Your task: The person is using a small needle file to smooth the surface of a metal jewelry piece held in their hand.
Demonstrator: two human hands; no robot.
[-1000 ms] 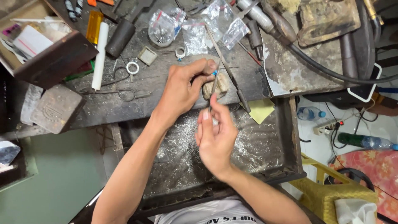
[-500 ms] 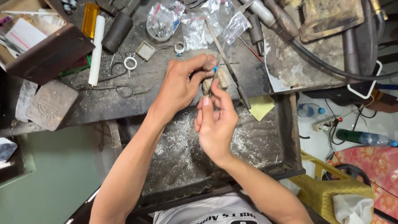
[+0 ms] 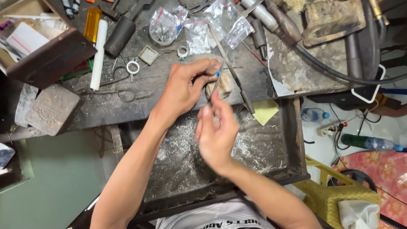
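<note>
My left hand point(image 3: 183, 87) rests on the dark workbench point(image 3: 169, 97) and pinches a small piece with a blue spot point(image 3: 218, 73) against a worn wooden bench peg point(image 3: 224, 86). My right hand point(image 3: 217, 131) is just below it, fingers closed on a thin metal file point(image 3: 220, 74) that slants up across the small piece. The right hand is slightly blurred. Below both hands lies a tray point(image 3: 254, 148) full of silvery metal filings.
Clear plastic bags point(image 3: 199, 29), a white ring point(image 3: 133, 66), a square frame point(image 3: 149, 54), a white stick point(image 3: 98, 53), a metal block point(image 3: 53, 110) and a wooden box point(image 3: 42, 46) lie on the bench. Hoses point(image 3: 322, 63) run at the right. Plastic bottles point(image 3: 313, 114) lie on the floor.
My right hand has slid down toward me with the file, then back near the peg. The view has shifted slightly. My left hand stays put.
</note>
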